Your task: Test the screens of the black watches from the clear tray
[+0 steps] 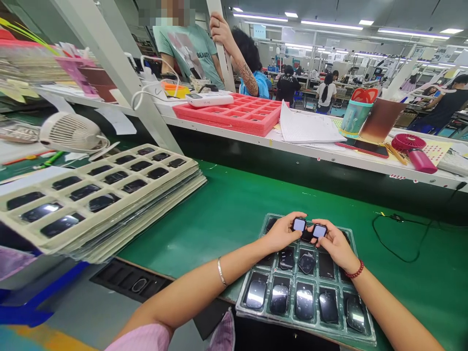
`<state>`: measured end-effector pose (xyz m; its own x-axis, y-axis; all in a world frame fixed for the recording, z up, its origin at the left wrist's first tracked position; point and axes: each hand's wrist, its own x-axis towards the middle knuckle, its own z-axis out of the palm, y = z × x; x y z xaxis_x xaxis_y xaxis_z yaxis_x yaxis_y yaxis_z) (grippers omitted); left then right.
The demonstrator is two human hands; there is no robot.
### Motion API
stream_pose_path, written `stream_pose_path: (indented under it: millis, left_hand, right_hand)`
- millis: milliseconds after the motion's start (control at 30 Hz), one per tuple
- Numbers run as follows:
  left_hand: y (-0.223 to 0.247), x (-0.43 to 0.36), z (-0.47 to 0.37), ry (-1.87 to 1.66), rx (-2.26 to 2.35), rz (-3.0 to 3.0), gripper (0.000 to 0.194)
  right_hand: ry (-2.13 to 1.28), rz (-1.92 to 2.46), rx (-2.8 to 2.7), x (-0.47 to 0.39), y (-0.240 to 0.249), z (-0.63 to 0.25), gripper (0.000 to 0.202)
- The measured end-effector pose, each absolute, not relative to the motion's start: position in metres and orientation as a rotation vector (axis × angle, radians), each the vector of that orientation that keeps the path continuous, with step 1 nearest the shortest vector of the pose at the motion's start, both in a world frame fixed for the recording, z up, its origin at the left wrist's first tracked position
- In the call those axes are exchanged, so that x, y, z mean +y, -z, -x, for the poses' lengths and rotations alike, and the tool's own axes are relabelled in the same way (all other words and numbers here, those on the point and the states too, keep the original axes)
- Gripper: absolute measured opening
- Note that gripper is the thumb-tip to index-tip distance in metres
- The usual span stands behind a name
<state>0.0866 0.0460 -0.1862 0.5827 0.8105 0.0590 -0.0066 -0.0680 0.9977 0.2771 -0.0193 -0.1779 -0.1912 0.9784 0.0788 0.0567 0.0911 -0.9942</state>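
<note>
Green tabletop point(234, 204) carries a clear tray point(361, 336); left hand point(283, 233) and right hand point(334, 243) each pinch 1 small square screen module point(299, 224). Keeping fingertips on edges seems wise.

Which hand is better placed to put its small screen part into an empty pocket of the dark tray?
Probably the left hand: its screen part is over the dark tray's upper-left pockets, which look empty. Right hand hovers over filled pockets.
</note>
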Motion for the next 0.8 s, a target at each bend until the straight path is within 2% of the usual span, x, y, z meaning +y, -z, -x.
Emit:
stream_pose_path:
  millis: [100, 800]
  left_hand:
    - [0.1836, 0.0455, -0.087, -0.768, 0.722, -1.494, 0.048]
    - [0.1761, 0.0422, -0.0872, -0.761, 0.765, -1.499, 0.048]
  right_hand:
    - [-1.229, 1.105, -1.45, -0.0196, 0.1786, -0.2769, 0.034]
    - [-1.244, 1.098, -1.475, -0.0204, 0.1779, -0.2763, 0.035]
